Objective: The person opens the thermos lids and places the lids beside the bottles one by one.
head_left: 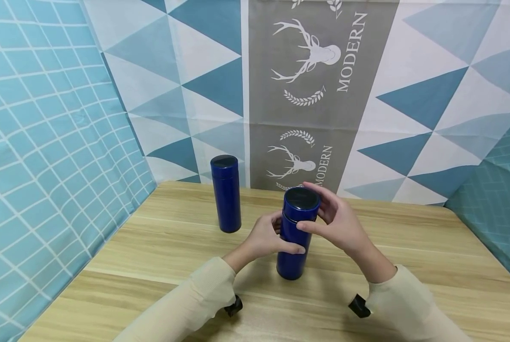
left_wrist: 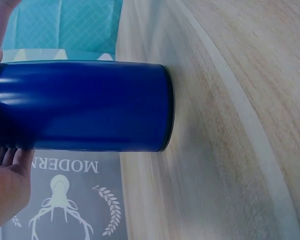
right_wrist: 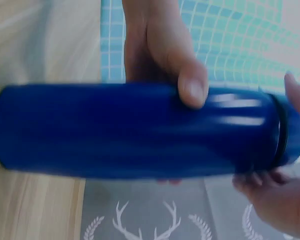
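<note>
A dark blue thermos bottle point(head_left: 292, 261) stands upright at the middle of the table, its base right at the wood. My left hand point(head_left: 261, 237) grips the body from the left, with the thumb across the near side and the other fingers partly hidden behind. Up at the top, my right hand point(head_left: 342, 228) holds the black-topped blue lid point(head_left: 298, 213) between thumb and fingers. A dark ring point(right_wrist: 283, 131) shows between lid and body in the right wrist view. The left thumb point(right_wrist: 194, 87) presses the bottle's side there.
A second blue thermos bottle point(head_left: 227, 202) with a black top stands upright farther back on the left. The wooden table point(head_left: 152, 232) meets a patterned cloth point(head_left: 212, 71) at the back and a blue checked cloth point(head_left: 45, 166) on the left. Black wrist straps show below both sleeves.
</note>
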{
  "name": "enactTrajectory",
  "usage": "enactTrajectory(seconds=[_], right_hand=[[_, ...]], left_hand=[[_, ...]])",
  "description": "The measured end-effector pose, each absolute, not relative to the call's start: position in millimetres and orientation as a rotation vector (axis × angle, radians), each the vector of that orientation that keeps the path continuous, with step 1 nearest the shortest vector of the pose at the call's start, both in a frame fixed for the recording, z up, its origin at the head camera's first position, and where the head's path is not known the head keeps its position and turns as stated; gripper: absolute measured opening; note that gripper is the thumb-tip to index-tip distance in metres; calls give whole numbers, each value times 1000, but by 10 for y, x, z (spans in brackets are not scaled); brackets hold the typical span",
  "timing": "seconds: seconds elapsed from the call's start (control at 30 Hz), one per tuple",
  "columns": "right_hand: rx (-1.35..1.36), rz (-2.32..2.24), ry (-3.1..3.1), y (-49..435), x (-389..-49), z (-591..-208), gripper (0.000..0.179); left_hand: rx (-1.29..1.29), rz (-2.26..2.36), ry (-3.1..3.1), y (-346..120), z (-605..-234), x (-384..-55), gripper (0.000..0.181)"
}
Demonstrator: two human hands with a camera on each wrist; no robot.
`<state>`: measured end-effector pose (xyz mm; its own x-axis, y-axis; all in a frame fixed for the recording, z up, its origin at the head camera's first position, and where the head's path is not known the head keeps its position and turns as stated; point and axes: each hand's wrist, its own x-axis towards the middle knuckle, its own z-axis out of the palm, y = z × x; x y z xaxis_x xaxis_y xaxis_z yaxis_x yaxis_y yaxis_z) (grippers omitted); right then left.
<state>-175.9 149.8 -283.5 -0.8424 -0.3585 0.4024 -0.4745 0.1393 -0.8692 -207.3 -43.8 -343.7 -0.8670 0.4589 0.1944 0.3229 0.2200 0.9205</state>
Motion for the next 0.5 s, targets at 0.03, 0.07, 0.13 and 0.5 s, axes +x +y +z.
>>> enactTrajectory(seconds=[0.03, 0.07, 0.13, 0.5], right_hand=[[813, 1806, -2293, 1480, -1736, -2831, 78], [784, 1795, -2292, 1462, -1714, -2828, 78], [736, 1772, -2291, 1428, -1679, -2822, 77], [686, 1790, -2271, 1399, -1681, -2835, 72]], left_hand=[[759, 1730, 2360, -439, -3439, -2074, 65], [759, 1729, 2360, -440, -3442, -2076, 65], [758, 1729, 2359, -441, -3440, -2078, 64], [758, 1737, 2365, -438, -3447, -2080, 66]])
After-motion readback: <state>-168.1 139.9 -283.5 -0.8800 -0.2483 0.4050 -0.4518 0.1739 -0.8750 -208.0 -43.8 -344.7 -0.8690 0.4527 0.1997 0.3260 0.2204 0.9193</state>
